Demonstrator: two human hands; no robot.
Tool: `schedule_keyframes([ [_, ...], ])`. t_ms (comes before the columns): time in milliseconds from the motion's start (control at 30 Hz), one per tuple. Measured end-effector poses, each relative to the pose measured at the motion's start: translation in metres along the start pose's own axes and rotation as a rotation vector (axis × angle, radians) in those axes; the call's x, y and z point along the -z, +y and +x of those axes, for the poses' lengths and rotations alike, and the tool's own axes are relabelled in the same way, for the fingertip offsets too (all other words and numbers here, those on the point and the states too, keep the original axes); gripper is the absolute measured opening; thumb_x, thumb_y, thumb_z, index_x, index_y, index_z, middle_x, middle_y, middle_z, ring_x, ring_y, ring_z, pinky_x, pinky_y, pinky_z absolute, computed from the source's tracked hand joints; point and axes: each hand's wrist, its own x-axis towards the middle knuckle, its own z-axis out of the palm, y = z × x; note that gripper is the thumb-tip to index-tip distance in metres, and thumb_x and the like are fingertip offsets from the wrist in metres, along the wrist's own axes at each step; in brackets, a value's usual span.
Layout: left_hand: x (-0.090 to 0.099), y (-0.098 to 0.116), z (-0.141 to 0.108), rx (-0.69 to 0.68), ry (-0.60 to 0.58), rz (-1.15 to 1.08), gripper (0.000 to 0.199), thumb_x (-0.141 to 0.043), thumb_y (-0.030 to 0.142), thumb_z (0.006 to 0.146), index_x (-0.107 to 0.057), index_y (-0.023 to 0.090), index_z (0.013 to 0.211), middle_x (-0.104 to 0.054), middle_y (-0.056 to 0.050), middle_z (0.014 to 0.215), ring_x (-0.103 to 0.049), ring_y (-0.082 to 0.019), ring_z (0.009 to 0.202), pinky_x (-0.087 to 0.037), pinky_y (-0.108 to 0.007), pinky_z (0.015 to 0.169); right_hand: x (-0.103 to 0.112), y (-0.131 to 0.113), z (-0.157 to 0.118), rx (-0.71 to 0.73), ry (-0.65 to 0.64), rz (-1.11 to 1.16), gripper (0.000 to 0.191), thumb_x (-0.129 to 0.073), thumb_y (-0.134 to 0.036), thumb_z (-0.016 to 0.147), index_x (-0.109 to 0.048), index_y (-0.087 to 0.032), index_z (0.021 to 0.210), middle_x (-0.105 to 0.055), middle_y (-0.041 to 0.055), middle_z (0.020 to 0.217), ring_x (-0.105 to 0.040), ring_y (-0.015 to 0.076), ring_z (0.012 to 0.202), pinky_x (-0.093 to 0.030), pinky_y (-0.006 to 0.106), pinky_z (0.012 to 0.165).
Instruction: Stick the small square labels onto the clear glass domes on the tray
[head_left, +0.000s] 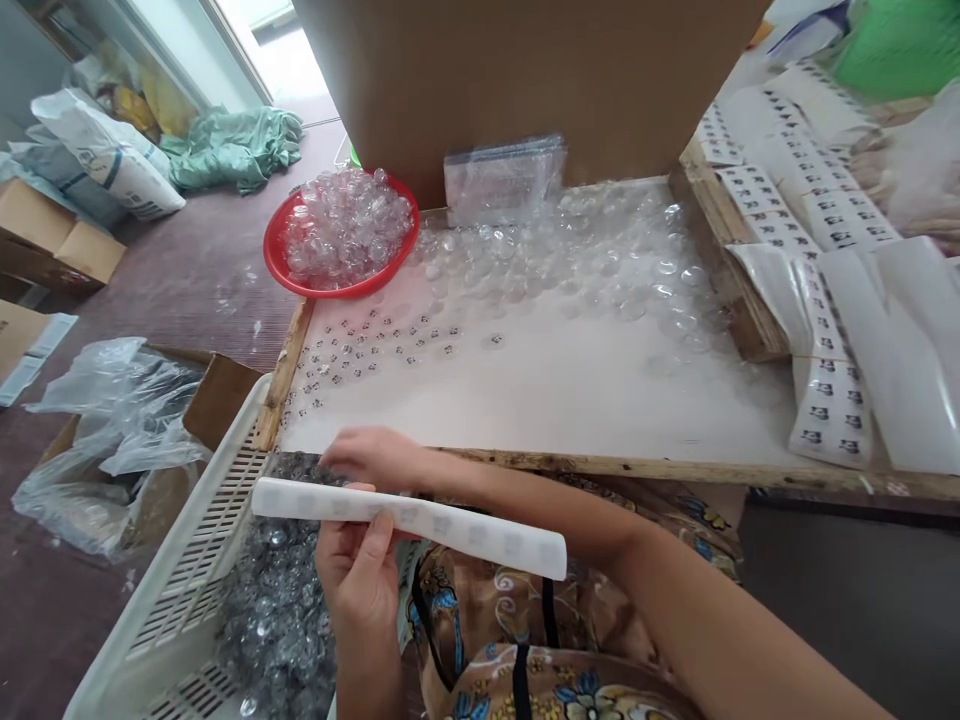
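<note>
My left hand is closed on a folded white sticker strip, its thumb pressed on the near face. Dark printed shapes show faintly through the strip. Beyond it, my right hand reaches left over a white plastic crate, near the table's front edge. Motion smears its fingers, so whether they hold anything cannot be made out. Inside the crate lies a heap of small clear plastic pieces. On the white tabletop, several clear pieces with small dark printed figures are spread at the left.
A red basin full of clear round pieces stands at the table's back left corner. More clear pieces lie along the back, beside a clear plastic bag. Sticker sheets lie at the right. A large cardboard box blocks the far side.
</note>
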Motion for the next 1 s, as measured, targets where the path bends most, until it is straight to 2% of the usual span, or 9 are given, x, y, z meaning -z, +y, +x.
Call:
schedule_keyframes([
  [100, 0.0, -0.001, -0.001, 0.021, -0.022, -0.005, 0.036, -0.091, 0.029, 0.06, -0.076, 0.024, 0.092, -0.071, 0.001, 0.075, -0.068, -0.013, 0.06, -0.06, -0.02, 0.054, 0.051, 0.037, -0.026, -0.165, 0.232, -0.15, 0.018, -0.057, -0.018, 0.094, -0.066, -0.02, 0.109, -0.067, 0.0106, 0.116, -0.062, 0.0221, 0.109, -0.049, 0.04, 0.097],
  [167, -0.004, -0.004, 0.0, 0.033, -0.054, -0.002, 0.036, -0.09, 0.03, 0.062, -0.075, 0.023, 0.094, -0.07, 0.001, 0.074, -0.068, -0.013, 0.061, -0.06, -0.02, 0.054, 0.085, 0.062, -0.048, -0.413, 0.425, -0.358, 0.026, -0.059, -0.017, 0.091, -0.064, -0.017, 0.116, -0.059, 0.0186, 0.129, -0.054, 0.032, 0.121, -0.043, 0.053, 0.102],
  [267, -0.014, -0.011, 0.003, 0.044, -0.1, 0.01, 0.037, -0.091, 0.032, 0.061, -0.074, 0.02, 0.092, -0.069, 0.0, 0.072, -0.068, -0.013, 0.06, -0.06, -0.02, 0.053, 0.107, 0.087, -0.073, -0.625, 0.433, -0.415, 0.046, -0.065, -0.015, 0.084, -0.056, -0.017, 0.128, -0.051, 0.0225, 0.139, -0.047, 0.0377, 0.129, -0.04, 0.057, 0.104],
  [367, -0.026, -0.018, 0.006, 0.068, -0.132, 0.034, 0.039, -0.091, 0.034, 0.059, -0.073, 0.019, 0.09, -0.07, 0.0, 0.074, -0.067, -0.014, 0.062, -0.06, -0.024, 0.052, 0.098, 0.097, -0.074, -0.483, 0.275, -0.255, 0.051, -0.063, -0.018, 0.086, -0.051, -0.017, 0.135, -0.05, 0.0195, 0.141, -0.05, 0.0309, 0.129, -0.042, 0.048, 0.106],
  [567, -0.029, -0.035, 0.006, 0.115, -0.156, 0.094, 0.039, -0.089, 0.035, 0.062, -0.072, 0.018, 0.093, -0.07, -0.001, 0.077, -0.068, -0.016, 0.066, -0.06, -0.025, 0.054, 0.085, 0.107, -0.033, -0.529, 0.317, -0.266, 0.058, -0.062, -0.012, 0.084, -0.046, -0.01, 0.14, -0.042, 0.0279, 0.147, -0.036, 0.0353, 0.142, -0.034, 0.055, 0.113],
  [700, -0.029, -0.042, 0.005, 0.142, -0.165, 0.115, 0.037, -0.087, 0.034, 0.064, -0.07, 0.018, 0.093, -0.07, 0.0, 0.078, -0.069, -0.016, 0.066, -0.06, -0.024, 0.054, 0.074, 0.098, -0.02, -0.251, 0.055, -0.065, 0.057, -0.065, -0.013, 0.085, -0.049, -0.012, 0.139, -0.052, 0.0202, 0.144, -0.045, 0.0268, 0.137, -0.037, 0.043, 0.114],
  [767, -0.03, -0.043, 0.006, 0.134, -0.178, 0.132, 0.036, -0.086, 0.034, 0.066, -0.07, 0.019, 0.094, -0.07, -0.001, 0.08, -0.069, -0.016, 0.067, -0.06, -0.025, 0.056, 0.072, 0.091, -0.023, -0.182, 0.044, 0.035, 0.05, -0.059, -0.019, 0.091, -0.049, -0.017, 0.14, -0.053, 0.0157, 0.144, -0.05, 0.0237, 0.134, -0.041, 0.041, 0.111],
  [867, -0.031, -0.045, 0.009, 0.143, -0.189, 0.158, 0.038, -0.085, 0.035, 0.066, -0.07, 0.018, 0.096, -0.07, -0.001, 0.081, -0.068, -0.016, 0.067, -0.06, -0.027, 0.057, 0.09, 0.092, -0.043, -0.204, 0.169, 0.017, 0.042, -0.054, -0.025, 0.094, -0.053, -0.022, 0.136, -0.058, 0.0115, 0.139, -0.056, 0.024, 0.127, -0.045, 0.044, 0.107],
  [1000, -0.032, -0.053, 0.01, 0.175, -0.214, 0.175, 0.039, -0.086, 0.036, 0.066, -0.069, 0.017, 0.095, -0.07, -0.002, 0.08, -0.069, -0.017, 0.067, -0.06, -0.027, 0.057, 0.158, 0.115, -0.097, -0.306, 0.357, -0.338, 0.039, -0.059, -0.027, 0.09, -0.06, -0.018, 0.128, -0.06, 0.0172, 0.131, -0.056, 0.0317, 0.123, -0.043, 0.052, 0.106],
])
